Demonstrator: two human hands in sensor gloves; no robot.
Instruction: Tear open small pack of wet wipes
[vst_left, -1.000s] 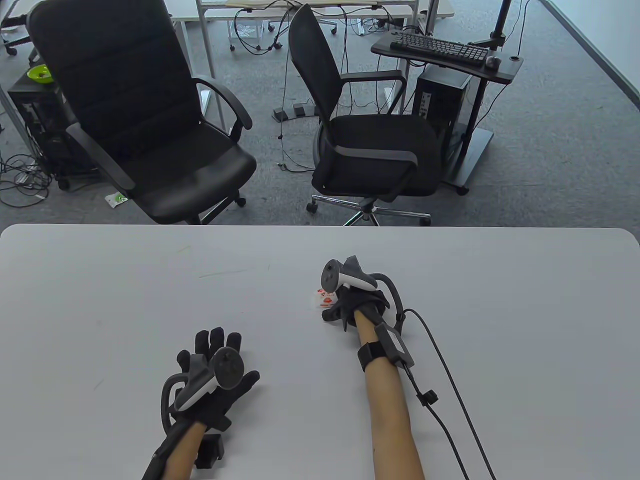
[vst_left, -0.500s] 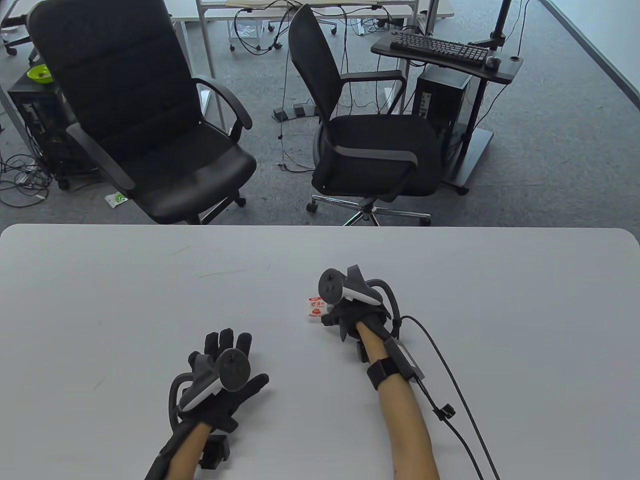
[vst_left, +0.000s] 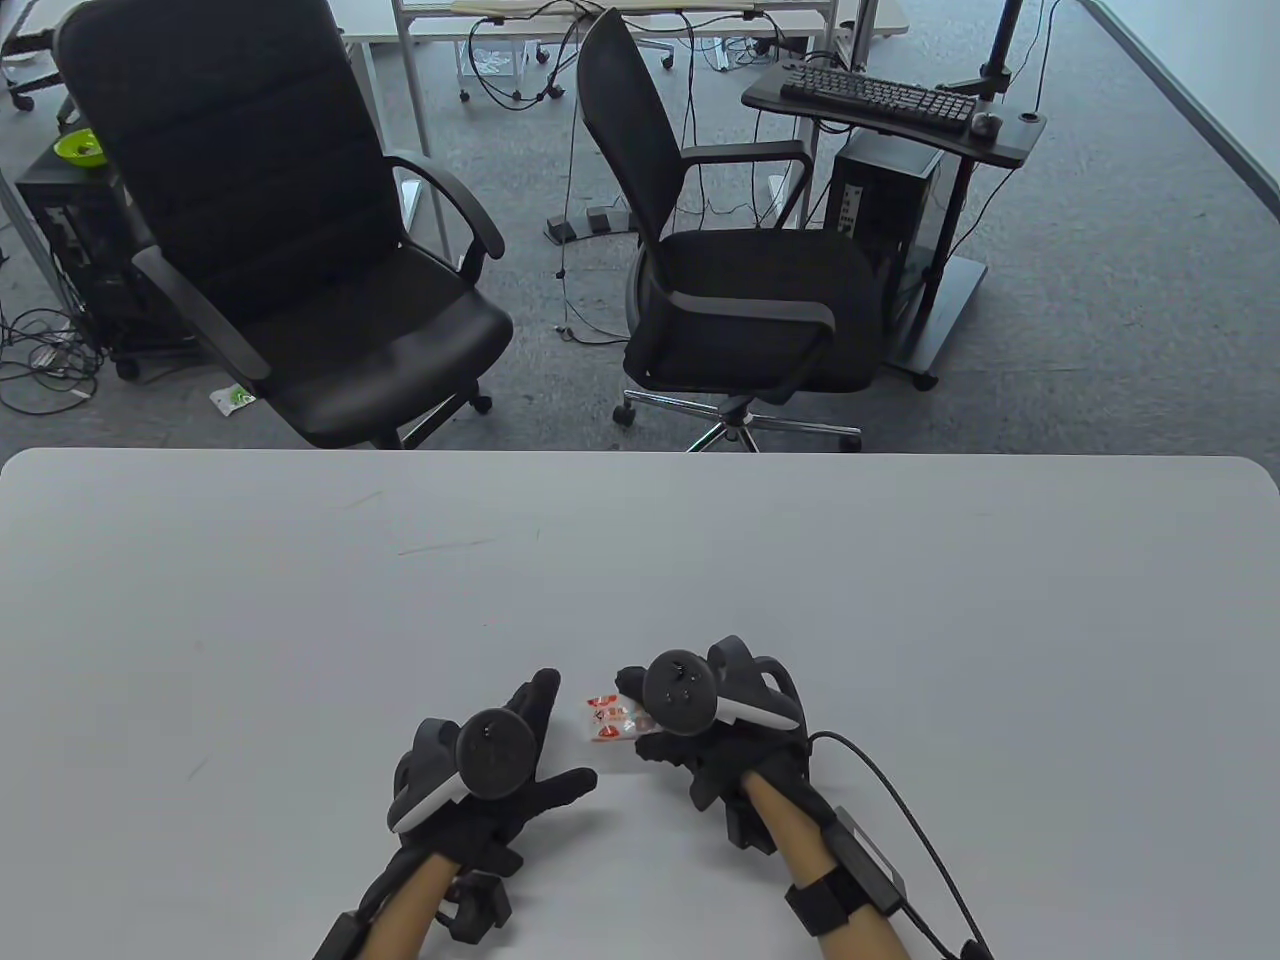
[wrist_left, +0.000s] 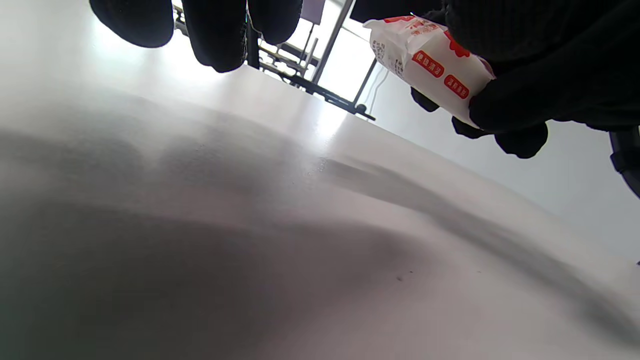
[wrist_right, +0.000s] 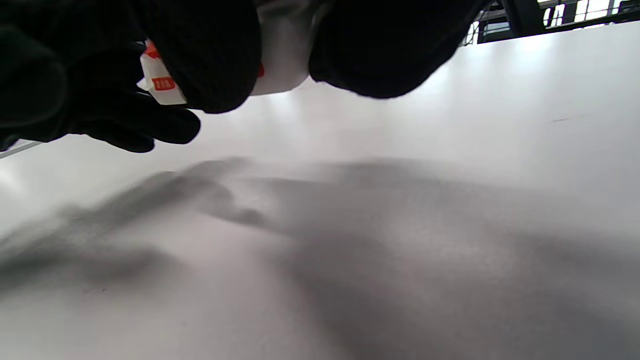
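A: Right hand (vst_left: 720, 740) has the pack (vst_left: 612, 720), fingers curled around one end, the pack lifted clear of the table (vst_left: 300, 620).

B: Confirmed from the left wrist view: the white pack (wrist_left: 432, 70) with red labels is up in the air, a gloved thumb and fingers clamped on its lower right end, and its shadow stretches across the tabletop (wrist_left: 250, 225) below.

A: And the left hand (vst_left: 500, 790)?

B: Spread wide, holding nothing. Its fingers (vst_left: 535, 700) point up toward the pack, the tip just beside the pack's left edge. Touching? Can't tell from the table view.

A: The left wrist view helps. Three left fingertips (wrist_left: 220, 35) hang at the top, apart from the pack, with open background between them.

B: Right wrist view now: the right fingers (wrist_right: 210, 60) wrap the pack (wrist_right: 277, 60) from both sides, a white strip showing between them, and a red-labelled corner pokes out at the left.

A: Where is it all over the table?

B: Near edge, about centre, both hands close together. The pack sits between them, on the right hand's side.

A: Seal?

B: No tear visible, though the right fingers hide much of it.

A: Behind the table, two black chairs (vst_left: 300, 260) and a keyboard (vst_left: 880, 100) on a stand.
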